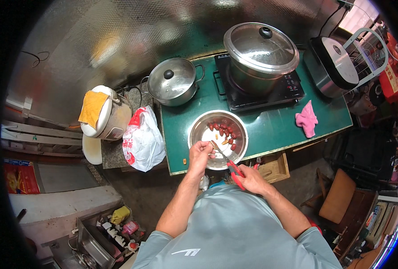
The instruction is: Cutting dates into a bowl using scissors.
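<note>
A shiny steel bowl (243, 154) sits at the front edge of the green table, with several dark red dates (233, 146) and a few pale brown bits (225, 142) inside. Over the bowl's near left rim my left hand (200, 158) is closed in a pinch; what its fingertips hold is too small to make out. Gripped in my right hand (254, 180) is a pair of scissors (234, 169) with red and black handles. Its blades point up and left across the bowl, with their tips close to my left fingertips.
Behind the bowl, a large lidded pot (259, 56) stands on a black induction cooker (252, 102). A smaller lidded pot (172, 83) is at the back left. A pink cloth (306, 119) lies right; a white plastic bag (145, 141) sits left. Below the table, a wooden drawer (277, 168) is open.
</note>
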Motion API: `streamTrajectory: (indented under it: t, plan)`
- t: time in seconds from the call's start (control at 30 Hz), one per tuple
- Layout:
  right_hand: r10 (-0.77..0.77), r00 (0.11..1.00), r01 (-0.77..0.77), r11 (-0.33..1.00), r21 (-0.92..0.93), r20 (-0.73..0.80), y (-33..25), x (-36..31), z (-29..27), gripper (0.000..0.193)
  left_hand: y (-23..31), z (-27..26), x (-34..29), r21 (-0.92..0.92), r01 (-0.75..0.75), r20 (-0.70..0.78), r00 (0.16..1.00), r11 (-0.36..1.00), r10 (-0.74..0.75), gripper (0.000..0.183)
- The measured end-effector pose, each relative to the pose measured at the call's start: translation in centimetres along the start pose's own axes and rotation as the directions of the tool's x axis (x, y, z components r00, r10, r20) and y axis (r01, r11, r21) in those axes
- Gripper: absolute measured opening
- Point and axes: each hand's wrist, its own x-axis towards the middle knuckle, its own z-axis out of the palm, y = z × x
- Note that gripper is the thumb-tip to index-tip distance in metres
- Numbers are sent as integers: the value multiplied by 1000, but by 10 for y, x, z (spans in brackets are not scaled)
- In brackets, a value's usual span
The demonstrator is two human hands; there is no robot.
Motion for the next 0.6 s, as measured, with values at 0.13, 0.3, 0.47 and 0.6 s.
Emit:
streamTrajectory:
  t: [0.13,0.3,0.47,0.6]
  plan:
    - [22,1000,-22,999,-36,17,9,3,1,43,6,-11,5,46,35,86,996,998,-39,14]
    - [74,987,-89,991,102,145,26,10,4,40,17,-28,8,58,85,226,969,995,-96,17]
    - [69,996,-85,906,414,52,20,4,4,34,13,-72,20,189,-68,-94,992,980,87,17]
    - [72,996,-85,886,456,47,20,5,5,28,-16,-121,38,433,-83,-204,961,897,187,14]
